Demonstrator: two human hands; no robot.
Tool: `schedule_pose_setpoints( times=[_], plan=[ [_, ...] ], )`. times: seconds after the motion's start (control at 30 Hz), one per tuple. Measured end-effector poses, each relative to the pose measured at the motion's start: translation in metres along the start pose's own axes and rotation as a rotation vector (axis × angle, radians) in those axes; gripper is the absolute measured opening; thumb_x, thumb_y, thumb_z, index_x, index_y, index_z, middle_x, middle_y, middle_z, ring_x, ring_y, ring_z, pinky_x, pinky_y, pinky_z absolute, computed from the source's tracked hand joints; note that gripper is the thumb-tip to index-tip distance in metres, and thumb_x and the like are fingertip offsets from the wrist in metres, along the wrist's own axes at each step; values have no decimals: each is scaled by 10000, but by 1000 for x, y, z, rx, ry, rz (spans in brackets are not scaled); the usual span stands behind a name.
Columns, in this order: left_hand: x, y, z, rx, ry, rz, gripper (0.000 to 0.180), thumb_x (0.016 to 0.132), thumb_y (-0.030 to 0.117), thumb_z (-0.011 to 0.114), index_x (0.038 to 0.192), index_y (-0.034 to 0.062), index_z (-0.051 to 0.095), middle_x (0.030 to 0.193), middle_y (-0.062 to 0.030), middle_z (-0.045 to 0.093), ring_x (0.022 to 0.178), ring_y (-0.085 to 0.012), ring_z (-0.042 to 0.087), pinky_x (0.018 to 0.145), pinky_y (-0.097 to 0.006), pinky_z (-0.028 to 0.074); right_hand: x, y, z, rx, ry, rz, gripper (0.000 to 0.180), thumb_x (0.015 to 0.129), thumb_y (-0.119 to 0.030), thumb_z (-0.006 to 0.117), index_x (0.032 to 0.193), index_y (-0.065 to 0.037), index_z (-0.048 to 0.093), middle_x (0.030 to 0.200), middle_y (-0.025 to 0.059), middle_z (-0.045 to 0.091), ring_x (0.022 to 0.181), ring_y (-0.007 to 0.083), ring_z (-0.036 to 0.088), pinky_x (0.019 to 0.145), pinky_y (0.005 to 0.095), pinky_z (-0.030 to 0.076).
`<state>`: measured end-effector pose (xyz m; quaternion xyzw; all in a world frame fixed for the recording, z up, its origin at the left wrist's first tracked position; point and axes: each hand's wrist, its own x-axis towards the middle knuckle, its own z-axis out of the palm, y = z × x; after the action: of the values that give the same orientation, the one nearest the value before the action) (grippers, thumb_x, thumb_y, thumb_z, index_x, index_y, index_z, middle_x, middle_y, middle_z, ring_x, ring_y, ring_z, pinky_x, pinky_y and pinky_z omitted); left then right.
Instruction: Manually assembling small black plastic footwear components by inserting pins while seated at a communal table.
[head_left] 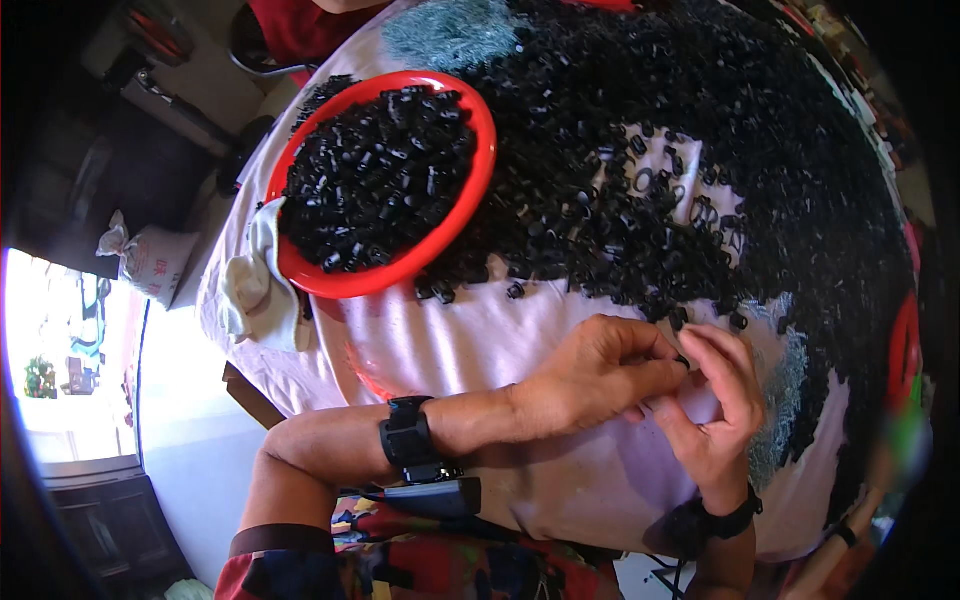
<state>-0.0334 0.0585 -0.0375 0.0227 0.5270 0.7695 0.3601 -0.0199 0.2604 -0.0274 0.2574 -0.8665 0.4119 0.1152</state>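
Observation:
My left hand (592,375) is closed, pinching a small black plastic piece (683,362) between thumb and forefinger. Its exact kind is too small to tell. Right beside it is my right hand (715,405), thumb and fingers curved but apart, with nothing visible between them. Its fingertips come close to the black piece and the left fingers. Just beyond both hands spreads a wide heap of small black cylindrical plastic parts (610,225). A few loose rings lie among them. Bluish-grey, thin wire-like pieces (785,390) are piled to the right of my right hand.
A red round basin (480,190) full of similar black parts stands at the left. By its rim lies a whitish cloth glove (262,290). Another bluish-grey pile (450,35) sits at the far edge of the pink-covered table (460,340). Another person's arm (845,535) shows at lower right.

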Motion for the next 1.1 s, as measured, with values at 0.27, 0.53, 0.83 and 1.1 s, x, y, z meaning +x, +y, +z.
schedule_pose_setpoints(
  times=[0.27, 0.53, 0.83, 1.1],
  plan=[
    [-3, 7, 4, -34, 2, -26, 279, 1053, 222, 650, 1239, 18, 697, 1075, -29, 737, 923, -72, 665, 791, -224, 548, 2, 5, -3, 5, -4, -81, 484, 760, -5, 830, 1230, 12, 717, 1188, 158, 695, 1004, 310, 669, 853, 371, 557],
    [-3, 4, -4, 55, -77, -36, 354, 1093, 268, 559, 1214, -39, 687, 1018, -91, 742, 948, -131, 706, 778, -278, 605, -1, 9, -2, 12, -11, -54, 430, 811, -36, 803, 1225, -2, 695, 1111, 152, 702, 893, 299, 662, 758, 389, 554],
    [-6, 4, -3, 74, -59, -9, 365, 1097, 263, 551, 1212, -53, 695, 1001, -93, 749, 910, -121, 704, 742, -264, 604, 3, 12, 2, -33, -28, -168, 398, 783, -11, 801, 1165, 12, 692, 1037, 144, 710, 831, 320, 666, 743, 390, 544],
    [-3, 4, 0, 16, -48, 45, 344, 1083, 263, 593, 1225, -32, 701, 1024, -68, 746, 911, -100, 690, 730, -251, 589, 3, 6, 0, -1, 31, -143, 541, 723, -14, 860, 1240, -6, 703, 1134, 138, 707, 918, 290, 662, 780, 371, 556]
  ],
)
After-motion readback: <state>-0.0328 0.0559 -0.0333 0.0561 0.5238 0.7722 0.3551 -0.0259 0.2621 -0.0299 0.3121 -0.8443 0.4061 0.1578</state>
